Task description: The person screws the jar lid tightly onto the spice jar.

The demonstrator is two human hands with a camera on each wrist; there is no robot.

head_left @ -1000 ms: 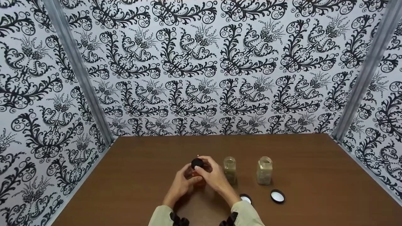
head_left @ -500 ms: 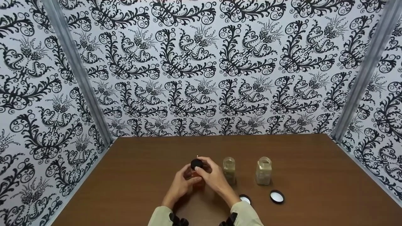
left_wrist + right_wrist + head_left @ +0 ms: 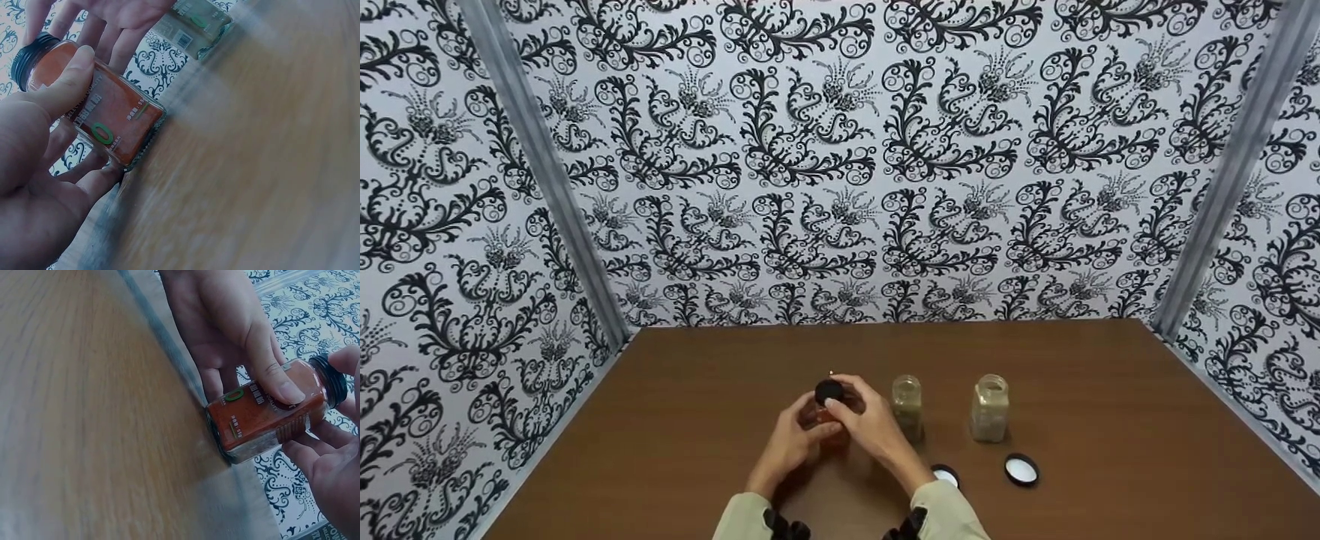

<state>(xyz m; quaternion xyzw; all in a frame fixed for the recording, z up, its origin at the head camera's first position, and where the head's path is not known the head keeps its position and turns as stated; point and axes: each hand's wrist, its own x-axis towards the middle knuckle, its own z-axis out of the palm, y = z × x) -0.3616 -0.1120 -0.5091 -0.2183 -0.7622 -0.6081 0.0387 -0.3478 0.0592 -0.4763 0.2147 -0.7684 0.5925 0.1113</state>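
Between the two hands, cap uppermost, is the red jar [image 3: 115, 121], with its black cap [image 3: 829, 391] sitting on the neck; whether the base touches the table [image 3: 697, 390] is not clear. The left hand [image 3: 791, 442] grips the jar body, thumb laid across one face, other fingers curled behind. The right hand [image 3: 874, 420] pinches the cap between thumb and fingertip, its lower fingers close against the jar's side.

For good control, the left hand should probably hold the body firm and level so that only the cap turns; the right fingers would do best on the ribbed rim, clear of the glass, since drag there could twist or tip the jar.

Just right of the red jar stands the green jar [image 3: 910, 421], uncapped, so elbow room matters; farther right is the uncapped pale jar [image 3: 990, 421]. Nearer the person than the red jar, to its right, lie the partly hidden loose cap [image 3: 945, 475] and the outer cap [image 3: 1021, 471], white insides up.
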